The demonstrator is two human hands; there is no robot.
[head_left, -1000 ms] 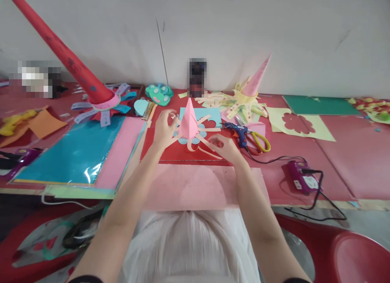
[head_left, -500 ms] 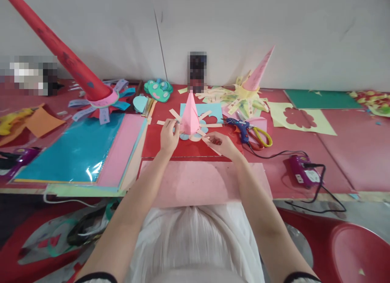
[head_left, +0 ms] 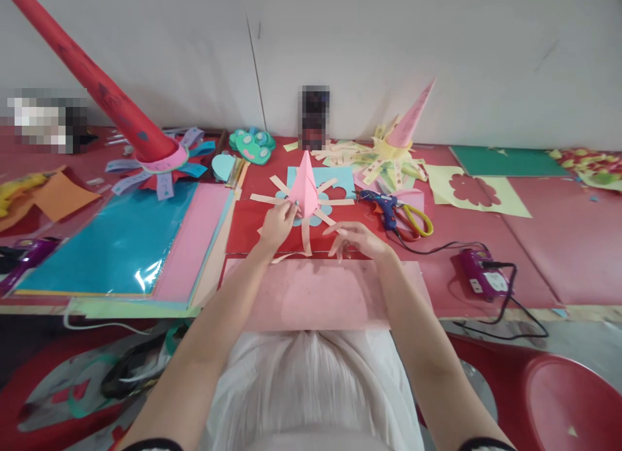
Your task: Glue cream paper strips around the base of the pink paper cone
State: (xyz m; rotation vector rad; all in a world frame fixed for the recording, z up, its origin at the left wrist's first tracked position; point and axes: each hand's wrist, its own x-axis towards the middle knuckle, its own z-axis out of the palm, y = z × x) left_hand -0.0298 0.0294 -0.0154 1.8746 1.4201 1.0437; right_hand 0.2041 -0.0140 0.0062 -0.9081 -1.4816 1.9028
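A pink paper cone (head_left: 304,185) stands upright on a light blue scalloped paper base (head_left: 326,210), with several pale paper strips (head_left: 305,237) fanning out around it. My left hand (head_left: 279,223) is at the cone's lower left, its thumb and fingers pinched together against the cone's bottom edge. Just right of the front strips, my right hand (head_left: 359,238) hovers with its fingers apart and nothing visible in them. Its fingertips are close to the end of a strip. Red paper (head_left: 245,234) lies under the cone.
A blue glue gun (head_left: 386,208) and yellow-handled scissors (head_left: 418,219) lie to the right, with a purple power socket (head_left: 481,273) beyond. Coloured sheets (head_left: 111,243) are stacked left. A tall red cone (head_left: 107,91) and a smaller pink cone (head_left: 413,117) stand behind.
My left hand has moved right and slightly down, to the front left of the cone. My right hand has let go of a front strip and drawn slightly back, fingers spreading.
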